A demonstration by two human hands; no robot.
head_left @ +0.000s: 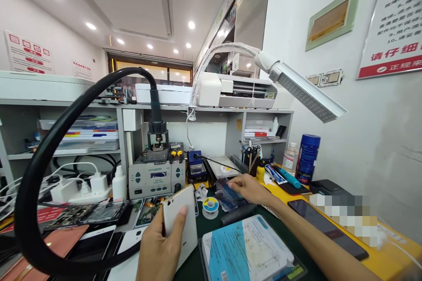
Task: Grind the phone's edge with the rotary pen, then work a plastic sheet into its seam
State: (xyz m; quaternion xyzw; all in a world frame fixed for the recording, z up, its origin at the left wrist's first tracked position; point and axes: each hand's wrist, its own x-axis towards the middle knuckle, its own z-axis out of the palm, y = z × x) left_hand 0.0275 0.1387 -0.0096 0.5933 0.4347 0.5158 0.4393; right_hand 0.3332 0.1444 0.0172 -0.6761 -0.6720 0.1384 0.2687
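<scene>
My left hand (165, 237) is wrapped round a white phone-like device (184, 224), which stands tilted with its back partly toward me. Farther right, my right hand (249, 188) is closed at a pile of clear and bluish plastic packets (227, 195); what its fingertips pinch is too small to make out. Between the hands lies a solder spool (210, 205) with a yellow and blue label. A blue and white box (245, 248) rests on the dark green mat in front.
A grey hot-air station (156, 178) stands behind, its thick black hose (24, 175) looping across the left. Phones and circuit boards (99, 213) cover the left side. A dark phone (326, 228), blue can (307, 159) and tool holder (251, 158) are on the right. An LED lamp (306, 90) hangs above.
</scene>
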